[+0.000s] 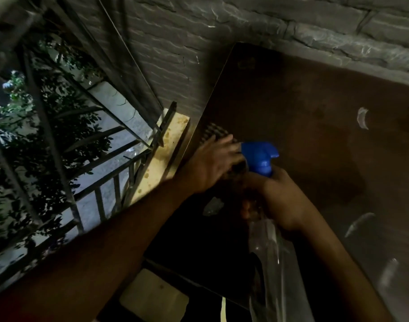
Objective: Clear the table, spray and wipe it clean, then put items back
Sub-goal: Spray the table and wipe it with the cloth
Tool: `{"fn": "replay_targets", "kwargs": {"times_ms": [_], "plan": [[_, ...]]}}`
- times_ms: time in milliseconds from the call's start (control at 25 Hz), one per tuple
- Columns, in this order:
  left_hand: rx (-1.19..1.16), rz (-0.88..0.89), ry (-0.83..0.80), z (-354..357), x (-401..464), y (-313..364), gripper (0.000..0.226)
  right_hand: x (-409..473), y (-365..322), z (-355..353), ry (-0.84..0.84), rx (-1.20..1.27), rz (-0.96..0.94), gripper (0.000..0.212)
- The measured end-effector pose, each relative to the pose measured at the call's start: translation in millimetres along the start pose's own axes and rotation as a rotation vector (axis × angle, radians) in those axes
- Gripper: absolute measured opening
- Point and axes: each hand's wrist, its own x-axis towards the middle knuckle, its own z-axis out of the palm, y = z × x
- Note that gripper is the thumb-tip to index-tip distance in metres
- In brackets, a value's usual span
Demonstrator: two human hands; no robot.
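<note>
Brown table (315,108) against brick wall (222,26); right-hand fingers (252,205) grip spray bottle (260,159), left fingers (224,141) spread.

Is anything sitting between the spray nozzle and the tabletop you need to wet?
Nothing visible. The right hand grips the clear spray bottle with blue trigger head over the dark brown tabletop. The left hand presses a checked cloth beside the nozzle, near the table's left edge.

Home balcony, brick wall (222,31), metal railing (101,182)

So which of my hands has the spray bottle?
Your right hand grips the spray bottle below its blue head; the left hand lies on the checked cloth.
</note>
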Motion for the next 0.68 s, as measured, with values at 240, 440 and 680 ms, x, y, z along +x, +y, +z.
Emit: {"fn": "replay_targets", "kwargs": {"times_ms": [240, 440, 680], "plan": [[-0.042, -0.071, 0.079, -4.1, -23.5, -41.1, 0.042, 6.5, -11.2, 13.8, 0.065, -0.013, -0.006, 0.01], [-0.11, 0.019, 0.049, 24.1, -58.3, 30.1, 0.034, 6.7, -20.1, 15.4, 0.074, -0.06, -0.031, 0.02], [-0.023, -0.235, 0.038, -6.8, 19.1, -31.8, 0.041, -17.9, -4.7, 3.9, 0.048, -0.056, -0.032, 0.007]]}}
